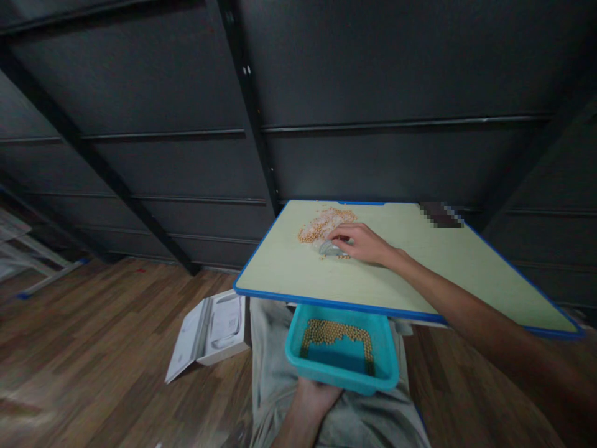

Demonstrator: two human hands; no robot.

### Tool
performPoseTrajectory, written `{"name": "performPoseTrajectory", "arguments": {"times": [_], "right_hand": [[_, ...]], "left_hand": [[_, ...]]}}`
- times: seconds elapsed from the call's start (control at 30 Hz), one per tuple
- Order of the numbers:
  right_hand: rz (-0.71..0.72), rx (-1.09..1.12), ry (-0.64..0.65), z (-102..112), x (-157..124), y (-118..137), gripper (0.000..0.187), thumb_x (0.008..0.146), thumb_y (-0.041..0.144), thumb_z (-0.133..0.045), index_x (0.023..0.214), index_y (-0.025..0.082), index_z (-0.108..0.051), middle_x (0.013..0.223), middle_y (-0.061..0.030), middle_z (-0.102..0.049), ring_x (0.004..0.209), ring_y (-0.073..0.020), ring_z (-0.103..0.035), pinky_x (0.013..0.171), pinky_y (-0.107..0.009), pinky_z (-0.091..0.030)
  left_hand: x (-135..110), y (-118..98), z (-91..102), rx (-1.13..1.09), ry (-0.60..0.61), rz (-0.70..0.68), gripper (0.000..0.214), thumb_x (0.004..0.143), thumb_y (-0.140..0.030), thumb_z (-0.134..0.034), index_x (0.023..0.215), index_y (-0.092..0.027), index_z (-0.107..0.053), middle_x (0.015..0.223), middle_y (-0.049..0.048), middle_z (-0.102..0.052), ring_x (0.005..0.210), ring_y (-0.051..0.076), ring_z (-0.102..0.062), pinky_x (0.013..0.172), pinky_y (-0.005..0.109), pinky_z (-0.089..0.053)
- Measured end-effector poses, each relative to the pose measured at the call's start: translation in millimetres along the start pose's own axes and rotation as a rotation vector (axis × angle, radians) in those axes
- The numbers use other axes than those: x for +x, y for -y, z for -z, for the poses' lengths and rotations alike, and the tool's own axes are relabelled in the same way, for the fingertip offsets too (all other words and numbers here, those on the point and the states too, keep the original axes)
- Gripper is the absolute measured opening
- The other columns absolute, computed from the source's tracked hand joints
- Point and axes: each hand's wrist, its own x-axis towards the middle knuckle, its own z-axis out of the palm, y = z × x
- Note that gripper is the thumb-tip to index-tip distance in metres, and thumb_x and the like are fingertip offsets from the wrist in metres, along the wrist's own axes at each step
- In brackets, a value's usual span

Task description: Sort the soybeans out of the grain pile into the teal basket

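Note:
My right hand reaches across the pale green table and rests beside a heap of small tan beans near the far left corner. Its fingers are curled together over something greyish and clear on the tabletop; I cannot make out what. My left hand is low, over my lap, gripping the underside of a turquoise plastic tray. The tray sits just under the table's blue front edge and holds a layer of the same beans along its far side.
An open white box lies on the wooden floor to the left of my legs. Dark panelled walls with metal struts stand behind the table. A small dark object sits at the table's far right corner.

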Motion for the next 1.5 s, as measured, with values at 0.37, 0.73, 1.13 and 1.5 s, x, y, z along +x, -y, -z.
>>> {"name": "performPoseTrajectory", "arguments": {"times": [0.37, 0.73, 1.13, 1.5], "right_hand": [[-0.071, 0.180, 0.069, -4, 1, 9, 0.020, 0.086, 0.019, -0.057, 0.100, 0.019, -0.071, 0.092, -0.0039, -0.071, 0.074, -0.0131, -0.059, 0.072, -0.028, -0.044], [-0.152, 0.451, 0.322, -8, -3, 29, 0.023, 0.079, 0.031, -0.069, 0.096, 0.016, -0.072, 0.071, -0.0025, -0.068, 0.061, -0.0120, -0.060, 0.058, -0.025, -0.046], [-0.094, 0.470, 0.375, -7, -2, 44, 0.023, 0.080, 0.031, -0.069, 0.096, 0.015, -0.073, 0.075, -0.0033, -0.069, 0.064, -0.0116, -0.059, 0.059, -0.024, -0.046], [-0.137, 0.324, 0.178, -14, 0, 6, 0.019, 0.085, 0.027, -0.063, 0.100, 0.019, -0.072, 0.084, -0.0032, -0.071, 0.070, -0.0131, -0.059, 0.065, -0.027, -0.046]], "left_hand": [[3, -3, 0.7, -0.044, 0.073, 0.012, 0.045, 0.094, -0.042, -0.031, 0.110, -0.026, -0.070, 0.117, 0.0052, -0.072, 0.129, 0.023, -0.051, 0.117, 0.050, -0.021], [1, -4, 10.0, -0.060, 0.024, -0.076, 0.049, 0.092, -0.049, -0.030, 0.122, -0.027, -0.063, 0.118, 0.0061, -0.071, 0.129, 0.026, -0.050, 0.116, 0.054, -0.024], [0, -4, -12.3, -0.039, -0.018, -0.045, 0.049, 0.092, -0.047, -0.033, 0.121, -0.022, -0.063, 0.121, 0.0097, -0.069, 0.131, 0.030, -0.046, 0.113, 0.058, -0.024], [0, -1, 1.2, -0.018, -0.002, -0.045, 0.045, 0.094, -0.042, -0.031, 0.118, -0.028, -0.066, 0.117, 0.0051, -0.072, 0.129, 0.027, -0.049, 0.113, 0.054, -0.029]]}}
